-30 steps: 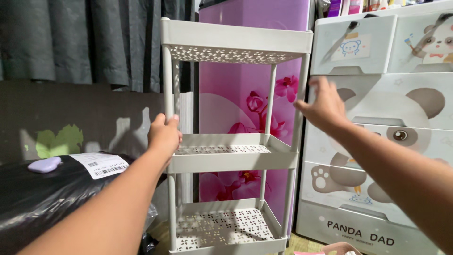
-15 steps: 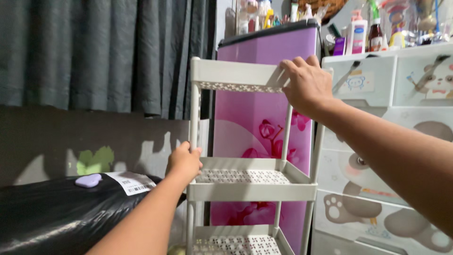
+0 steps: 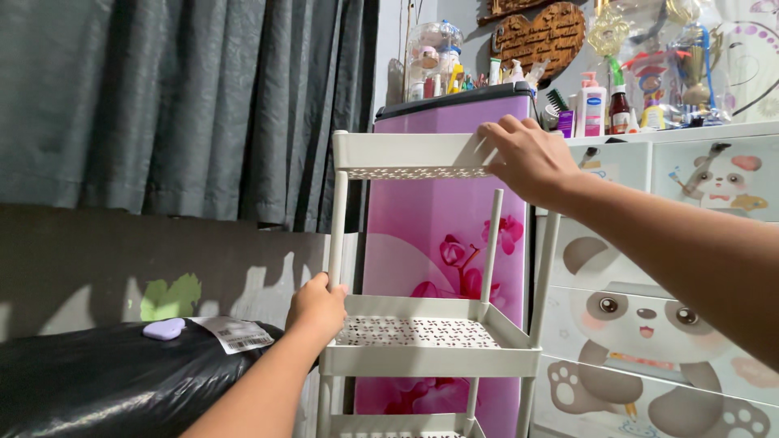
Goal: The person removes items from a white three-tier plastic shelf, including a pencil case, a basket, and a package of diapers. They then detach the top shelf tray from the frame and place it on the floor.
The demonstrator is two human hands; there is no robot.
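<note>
Currently, going hand by hand:

Right hand: my right hand [image 3: 529, 158] is gripping the right front corner of the top tray [image 3: 410, 152], fingers curled over its rim and thumb underneath, as far as I can tell.

Left hand: my left hand [image 3: 316, 308] is clenching around the left front post [image 3: 336, 227], just above the middle tray [image 3: 422, 337], with the knuckles touching that tray's corner.

Rack: I am holding the white tiered rack [image 3: 422, 268] upright with both hands; its trays are sitting level on the posts and all of them are empty. A bottom tray [image 3: 398, 423] is only partly showing at the lower edge.

Where it stands: the rack is standing directly in front of the pink flowered cabinet [image 3: 446, 243], with the panda-printed drawer unit [image 3: 657, 308] just beside it on the right and the dark curtain [image 3: 162, 105] behind on the left.

Done so far: I am judging the rack to be put together and gripped high and low.

Left to do: I am seeing nothing loaded on any tray, and I cannot tell whether the feet are resting on the floor, since they are out of view.

Nearby: a black bag [image 3: 105, 381] is lying near my left forearm, carrying a white label [image 3: 234, 334] and a small lilac object [image 3: 164, 328]. Bottles and clutter [image 3: 600, 105] are crowding the top of the drawer unit.
</note>
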